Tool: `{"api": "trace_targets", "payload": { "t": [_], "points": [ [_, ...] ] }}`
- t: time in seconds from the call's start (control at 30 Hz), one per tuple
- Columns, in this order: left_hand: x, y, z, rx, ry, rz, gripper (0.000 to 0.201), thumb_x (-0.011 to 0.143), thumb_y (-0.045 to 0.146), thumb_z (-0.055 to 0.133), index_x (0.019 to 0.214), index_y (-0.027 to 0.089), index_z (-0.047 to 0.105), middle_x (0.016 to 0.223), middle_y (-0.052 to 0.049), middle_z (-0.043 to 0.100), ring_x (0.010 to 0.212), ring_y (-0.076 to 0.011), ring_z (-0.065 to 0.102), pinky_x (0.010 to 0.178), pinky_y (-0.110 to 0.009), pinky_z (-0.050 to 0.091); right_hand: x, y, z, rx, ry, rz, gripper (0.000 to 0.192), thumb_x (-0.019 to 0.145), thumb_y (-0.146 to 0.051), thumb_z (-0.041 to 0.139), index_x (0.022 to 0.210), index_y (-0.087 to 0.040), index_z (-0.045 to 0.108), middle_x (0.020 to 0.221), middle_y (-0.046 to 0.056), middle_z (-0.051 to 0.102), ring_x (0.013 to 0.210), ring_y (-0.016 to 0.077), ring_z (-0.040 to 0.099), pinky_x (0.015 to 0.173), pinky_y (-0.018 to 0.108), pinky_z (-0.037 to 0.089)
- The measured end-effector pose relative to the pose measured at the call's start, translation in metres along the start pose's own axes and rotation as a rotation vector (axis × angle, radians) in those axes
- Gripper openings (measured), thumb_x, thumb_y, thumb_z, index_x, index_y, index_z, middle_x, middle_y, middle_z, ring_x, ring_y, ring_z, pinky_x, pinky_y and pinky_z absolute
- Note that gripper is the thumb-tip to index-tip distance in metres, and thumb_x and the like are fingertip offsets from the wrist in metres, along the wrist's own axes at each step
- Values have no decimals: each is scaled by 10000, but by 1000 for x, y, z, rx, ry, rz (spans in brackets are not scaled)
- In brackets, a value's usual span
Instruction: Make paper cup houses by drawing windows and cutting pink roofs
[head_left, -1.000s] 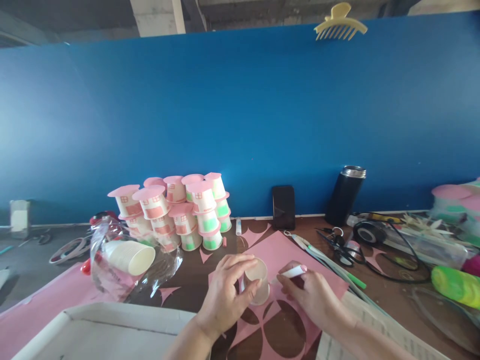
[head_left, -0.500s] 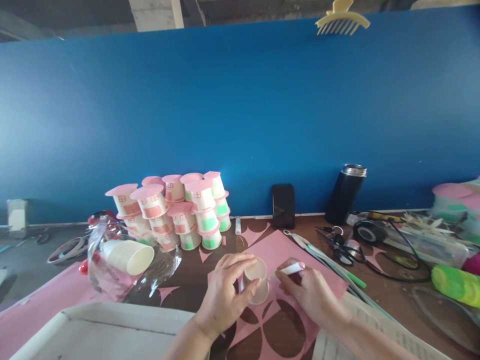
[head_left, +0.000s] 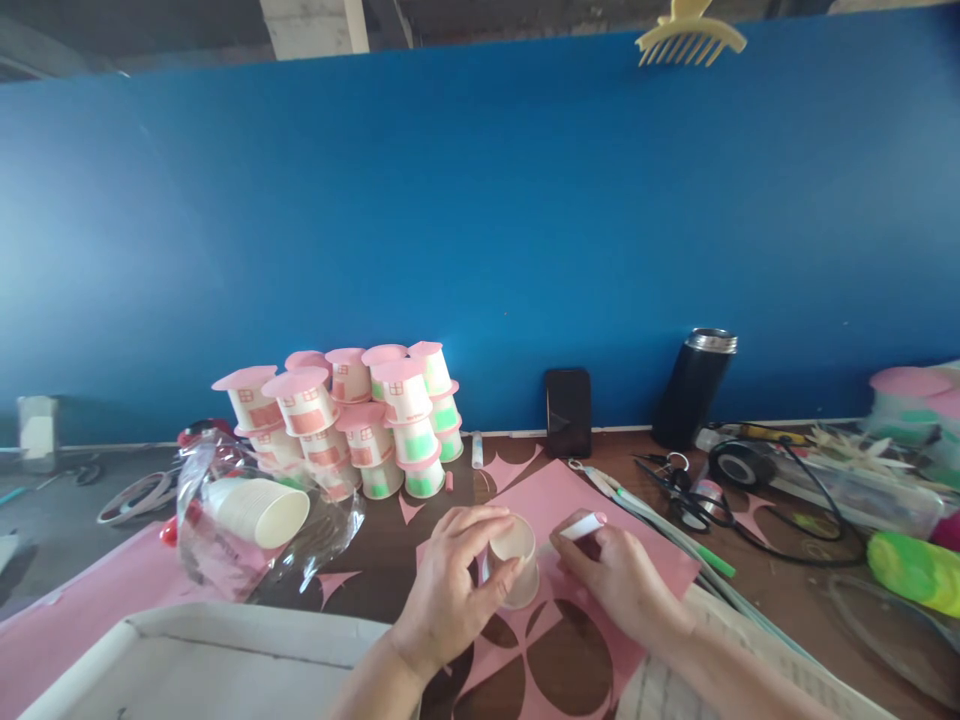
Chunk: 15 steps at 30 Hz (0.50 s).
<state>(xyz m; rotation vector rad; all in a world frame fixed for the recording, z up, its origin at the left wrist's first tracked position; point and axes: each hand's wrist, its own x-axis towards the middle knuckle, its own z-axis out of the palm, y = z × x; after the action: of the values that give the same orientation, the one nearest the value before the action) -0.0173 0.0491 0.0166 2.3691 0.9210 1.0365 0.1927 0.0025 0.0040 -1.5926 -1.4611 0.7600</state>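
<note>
My left hand [head_left: 466, 565] is wrapped round a white paper cup [head_left: 523, 585], fingers over its far side and thumb on the near side. The cup stands on a pink paper sheet [head_left: 540, 490] with round holes cut from it. Pinched in my right hand [head_left: 619, 580] is a white marker [head_left: 582, 527] with a pink end. Its other end points at the cup's right side; I cannot tell whether the tip touches. Whatever is drawn on the cup's right side is hard to make out.
Stacked cups with pink paper tops [head_left: 367, 435] stand at the back left. A plastic bag holds nested cups [head_left: 281, 517]. Behind the sheet are a phone [head_left: 568, 412] and a black bottle [head_left: 694, 390]. Cables [head_left: 671, 535] and scissors [head_left: 679, 480] lie right; a white tray [head_left: 247, 635] sits front left.
My right hand and the marker have shifted slightly to the left, and the marker has tilted a little. The left hand still holds the cup in the same place.
</note>
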Motion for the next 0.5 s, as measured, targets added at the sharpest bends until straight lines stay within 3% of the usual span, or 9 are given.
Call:
{"api": "trace_targets", "payload": {
  "t": [0.5],
  "points": [
    [0,3,-1,4,-19,-30,330,849,375,591,1167,293,617,1211,-37,633,1130,-230,545,963,-399,459,-3,6,1,-25,25,44,314,893,-478,468,758,-214,573,636,-29,593,588,155,574,557,235,443]
  ]
}}
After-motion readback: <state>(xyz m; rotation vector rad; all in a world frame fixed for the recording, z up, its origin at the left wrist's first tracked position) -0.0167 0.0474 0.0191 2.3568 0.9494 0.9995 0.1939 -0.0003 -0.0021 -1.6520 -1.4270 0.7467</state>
